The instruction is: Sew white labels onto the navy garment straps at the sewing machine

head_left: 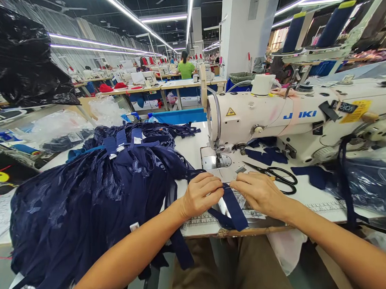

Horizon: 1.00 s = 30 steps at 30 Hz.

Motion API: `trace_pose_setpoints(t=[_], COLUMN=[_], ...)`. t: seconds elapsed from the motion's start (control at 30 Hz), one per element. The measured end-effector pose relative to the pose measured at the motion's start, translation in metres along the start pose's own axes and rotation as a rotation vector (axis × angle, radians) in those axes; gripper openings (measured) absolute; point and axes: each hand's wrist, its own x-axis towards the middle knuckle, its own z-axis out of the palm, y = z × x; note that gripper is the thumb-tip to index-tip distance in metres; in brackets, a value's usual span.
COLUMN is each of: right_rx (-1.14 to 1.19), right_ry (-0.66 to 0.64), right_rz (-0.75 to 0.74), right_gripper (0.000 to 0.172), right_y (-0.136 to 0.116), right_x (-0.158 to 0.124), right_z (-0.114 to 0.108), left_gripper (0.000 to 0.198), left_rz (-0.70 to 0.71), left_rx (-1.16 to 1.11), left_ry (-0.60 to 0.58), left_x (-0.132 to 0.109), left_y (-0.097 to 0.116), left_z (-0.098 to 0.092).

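Observation:
My left hand (202,194) is closed with bent fingers on a navy fabric band (234,208), whose loose end hangs toward the table's front edge. Close by on the right, my right hand (259,193) has its thumb and fingertips pinched together near the band's upper edge; what lies in the pinch is too small to make out. Both hands are in front of the needle area of a white sewing machine (265,110). Black-handled scissors (280,177) lie just beyond my right hand. A large heap of navy lace-trimmed garments (86,202) spreads left of my left hand.
Navy fabric scraps (267,155) lie under the machine arm. A clear plastic bag (372,182) with navy pieces sits at the right. Navy thread cones (293,32) stand above the machine. A black plastic bag (23,54) hangs upper left. A person in green (185,68) sits farther back.

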Motion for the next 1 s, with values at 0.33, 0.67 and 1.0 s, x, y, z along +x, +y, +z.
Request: trace_pose_setpoints(t=[0.33, 0.67, 1.0], right_rx=[0.514, 0.677, 1.627], right_ry=[0.108, 0.073, 0.384], right_rz=[0.12, 0.365, 0.856], right_gripper=[0.017, 0.019, 0.042], right_y=[-0.007, -0.019, -0.028], right_x=[0.001, 0.005, 0.009], right_z=[0.009, 0.012, -0.017], left_gripper=[0.006, 0.012, 0.013], left_rz=[-0.022, -0.115, 0.006], left_rx=[-0.09, -0.116, -0.145], left_ry=[0.027, 0.046, 0.082], left_x=[-0.002, -0.001, -0.001], left_y=[0.001, 0.001, 0.002], left_z=[0.0, 0.001, 0.0])
